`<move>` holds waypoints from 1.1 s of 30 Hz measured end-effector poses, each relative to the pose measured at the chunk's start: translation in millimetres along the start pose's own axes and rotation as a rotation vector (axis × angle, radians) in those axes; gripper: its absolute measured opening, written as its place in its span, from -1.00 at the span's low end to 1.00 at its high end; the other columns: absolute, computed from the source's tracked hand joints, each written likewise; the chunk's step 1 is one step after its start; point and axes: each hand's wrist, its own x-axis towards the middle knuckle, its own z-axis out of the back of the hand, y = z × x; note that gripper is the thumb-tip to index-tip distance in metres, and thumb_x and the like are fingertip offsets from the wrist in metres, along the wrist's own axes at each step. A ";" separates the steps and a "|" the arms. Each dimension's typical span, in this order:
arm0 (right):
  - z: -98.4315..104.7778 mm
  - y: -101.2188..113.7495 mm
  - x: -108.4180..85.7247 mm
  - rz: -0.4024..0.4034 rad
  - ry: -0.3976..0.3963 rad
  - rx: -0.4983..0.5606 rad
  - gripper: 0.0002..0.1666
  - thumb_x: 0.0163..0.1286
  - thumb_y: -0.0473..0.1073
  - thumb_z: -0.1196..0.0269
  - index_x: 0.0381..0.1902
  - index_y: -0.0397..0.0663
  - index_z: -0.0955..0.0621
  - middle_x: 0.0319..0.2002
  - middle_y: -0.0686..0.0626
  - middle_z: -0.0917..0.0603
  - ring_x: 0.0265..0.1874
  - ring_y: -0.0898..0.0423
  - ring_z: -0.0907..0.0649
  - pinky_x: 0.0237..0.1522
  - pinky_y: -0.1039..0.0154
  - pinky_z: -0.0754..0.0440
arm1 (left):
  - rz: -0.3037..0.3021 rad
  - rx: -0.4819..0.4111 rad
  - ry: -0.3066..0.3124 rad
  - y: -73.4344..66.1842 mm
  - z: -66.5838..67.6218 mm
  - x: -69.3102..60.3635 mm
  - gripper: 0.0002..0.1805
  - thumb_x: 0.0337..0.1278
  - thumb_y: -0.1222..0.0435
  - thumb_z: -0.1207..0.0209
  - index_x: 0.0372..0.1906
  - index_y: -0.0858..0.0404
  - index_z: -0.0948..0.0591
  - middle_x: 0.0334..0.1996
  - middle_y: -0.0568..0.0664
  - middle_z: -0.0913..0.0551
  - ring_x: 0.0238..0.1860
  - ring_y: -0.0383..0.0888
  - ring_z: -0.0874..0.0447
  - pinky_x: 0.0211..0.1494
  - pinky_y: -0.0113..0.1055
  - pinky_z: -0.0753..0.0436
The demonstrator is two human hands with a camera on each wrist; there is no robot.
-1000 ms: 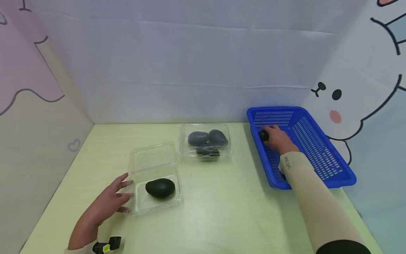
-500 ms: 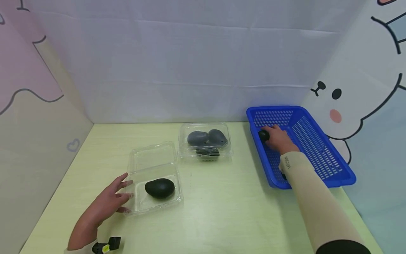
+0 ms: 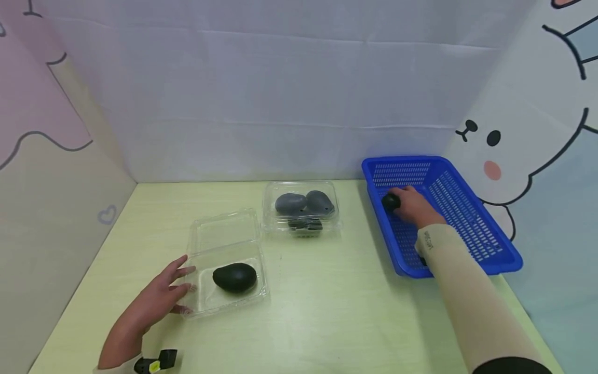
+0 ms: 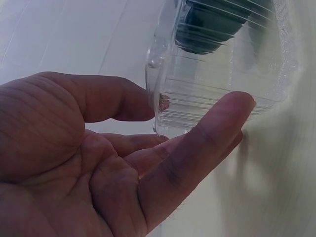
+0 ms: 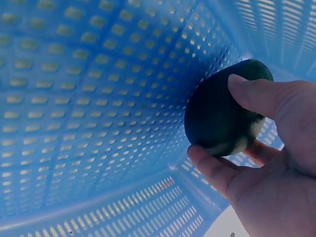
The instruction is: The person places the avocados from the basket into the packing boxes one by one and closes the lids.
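1 dark green fruit (image 5: 219, 111) sits in the grip of the right hand (image 3: 416, 208) — thumb and fingers around it — inside the blue basket (image 3: 500, 254), near the left wall. The left hand (image 3: 159, 297), fingers spread, touches the left edge of the open clear container (image 3: 205, 304). A 2nd dark fruit (image 3: 235, 277) lies in that container. Behind stands a closed clear container (image 3: 272, 222) with dark items (image 3: 290, 203) inside.

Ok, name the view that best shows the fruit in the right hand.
Right wrist: the fruit is close and large there, though the right hand covers part. The head view shows it small and partly hidden; the left wrist view doesn't show it.
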 end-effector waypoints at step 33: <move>45.9 33.5 -34.8 0.166 -0.163 -0.017 -0.31 0.48 -0.40 -0.23 0.52 -0.13 -0.36 0.40 -0.49 -0.25 0.28 -0.55 -0.36 0.20 -0.48 -0.39 | -0.016 -0.036 0.015 5.5 0.6 -0.2 -0.16 0.51 0.43 -0.03 0.65 0.34 0.18 0.50 0.53 -0.09 0.34 0.47 -0.35 -0.19 -0.12 -0.77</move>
